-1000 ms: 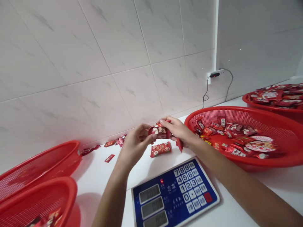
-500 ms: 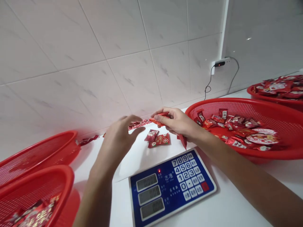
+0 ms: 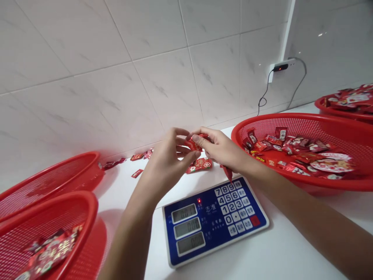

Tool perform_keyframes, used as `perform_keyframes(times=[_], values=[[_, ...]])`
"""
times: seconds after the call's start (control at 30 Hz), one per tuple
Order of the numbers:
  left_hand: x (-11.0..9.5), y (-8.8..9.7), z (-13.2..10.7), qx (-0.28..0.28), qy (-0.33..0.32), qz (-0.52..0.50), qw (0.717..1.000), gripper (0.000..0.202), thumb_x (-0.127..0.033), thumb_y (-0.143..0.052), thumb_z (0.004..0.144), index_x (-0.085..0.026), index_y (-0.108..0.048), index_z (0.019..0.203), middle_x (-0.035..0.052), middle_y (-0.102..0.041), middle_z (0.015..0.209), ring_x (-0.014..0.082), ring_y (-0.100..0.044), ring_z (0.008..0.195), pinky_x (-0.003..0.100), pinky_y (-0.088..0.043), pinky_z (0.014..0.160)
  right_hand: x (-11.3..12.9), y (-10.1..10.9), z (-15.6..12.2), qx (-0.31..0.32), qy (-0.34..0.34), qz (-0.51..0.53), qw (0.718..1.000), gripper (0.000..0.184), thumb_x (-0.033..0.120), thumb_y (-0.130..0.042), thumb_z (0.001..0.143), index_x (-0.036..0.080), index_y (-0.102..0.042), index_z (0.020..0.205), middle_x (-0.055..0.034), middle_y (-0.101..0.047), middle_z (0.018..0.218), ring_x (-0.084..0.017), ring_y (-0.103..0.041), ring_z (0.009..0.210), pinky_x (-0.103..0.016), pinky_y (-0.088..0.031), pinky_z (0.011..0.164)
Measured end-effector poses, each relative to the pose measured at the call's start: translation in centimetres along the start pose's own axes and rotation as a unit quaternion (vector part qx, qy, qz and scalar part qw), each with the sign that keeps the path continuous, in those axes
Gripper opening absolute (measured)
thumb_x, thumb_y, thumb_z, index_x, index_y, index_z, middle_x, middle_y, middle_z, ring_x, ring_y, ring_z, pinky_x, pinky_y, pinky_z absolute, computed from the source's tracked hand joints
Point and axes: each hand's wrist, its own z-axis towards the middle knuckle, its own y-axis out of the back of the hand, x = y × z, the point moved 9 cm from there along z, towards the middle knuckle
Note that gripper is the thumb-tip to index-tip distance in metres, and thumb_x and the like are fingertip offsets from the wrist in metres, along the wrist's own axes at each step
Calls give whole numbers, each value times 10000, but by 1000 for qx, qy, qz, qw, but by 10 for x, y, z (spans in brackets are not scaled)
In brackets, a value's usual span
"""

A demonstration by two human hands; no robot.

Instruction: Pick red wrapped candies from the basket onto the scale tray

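My right hand (image 3: 223,149) is closed on red candy packets (image 3: 196,144), pinched between thumb and fingers above the scale. My left hand (image 3: 171,157) comes in from the left, its thumb and fingers apart, with the fingertips beside those packets. Below the hands, a larger red packet (image 3: 200,165) with light lettering lies on the white surface behind the scale's blue panel (image 3: 214,221). Another red wrapper (image 3: 227,173) shows under my right palm; whether it is held or lying there I cannot tell.
A red mesh basket (image 3: 291,116) of mixed packets stands at right, with a fuller basket (image 3: 326,104) behind it. Two more baskets, one farther back (image 3: 87,159) and one nearer (image 3: 90,202), stand at left. Loose packets (image 3: 136,156) lie along the tiled wall.
My left hand has moved right and closer to the packets in my right hand. It now covers the small packet on the white surface. The camera view has shifted slightly.
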Motion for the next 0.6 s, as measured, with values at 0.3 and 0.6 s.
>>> perform_keyframes(times=[0.3, 0.6], values=[[18, 15, 6, -32, 18, 169, 985, 221, -213, -605, 782, -213, -498, 975, 24, -669, 844, 205, -662, 742, 355, -510, 670, -9, 3, 0, 16, -14, -178, 984, 284, 320, -477, 965, 216, -630, 1180, -45, -686, 909, -157, -631, 786, -322, -467, 788], [-1, 23, -3, -20, -12, 275, 961, 124, -264, -634, 827, -209, -614, 937, 58, -709, 918, 252, -662, 842, 400, -495, 724, 13, 20, -3, -60, -7, -60, 996, 354, 473, -503, 950, 204, -608, 1154, 38, -483, 652, -82, -397, 501, -228, -337, 479]])
